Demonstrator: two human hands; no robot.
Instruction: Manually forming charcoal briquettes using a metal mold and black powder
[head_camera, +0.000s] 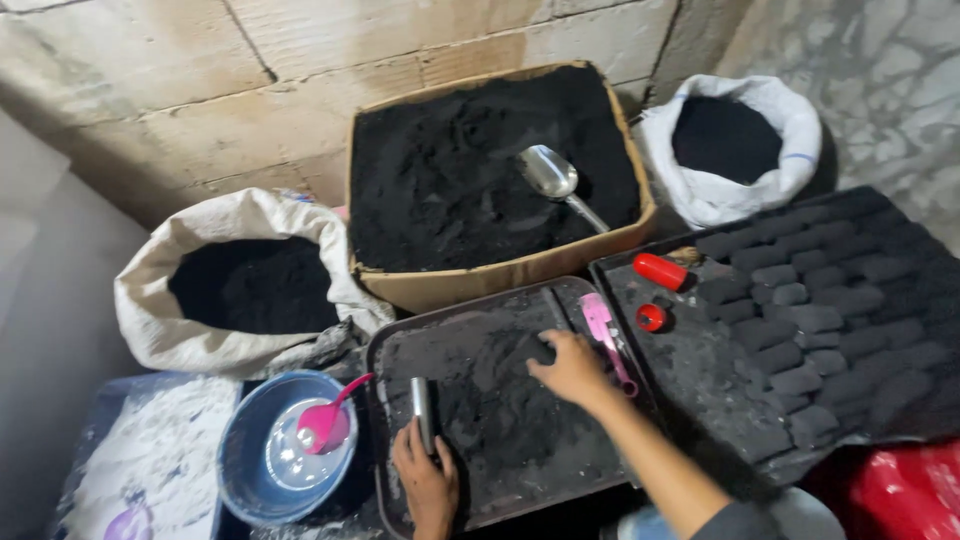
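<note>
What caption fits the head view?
Right hand presses black powder on a tray; left hand holds a metal tube.

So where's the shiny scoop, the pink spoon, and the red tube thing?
metal scoop (548, 172), head view, on its bowl, lying in the box of black powder.
pink spoon (322, 425), head view, on its bowl, inside the blue bucket.
red cylinder (660, 271), head view, on its side.

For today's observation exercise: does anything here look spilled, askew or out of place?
Mostly orderly, though messy. White powder is spilled over the dark surface beside the blue bowl. One red cylinder lies on its side on the right tray, the other red piece stands apart. The metal scoop lies in the box's black powder.
</note>
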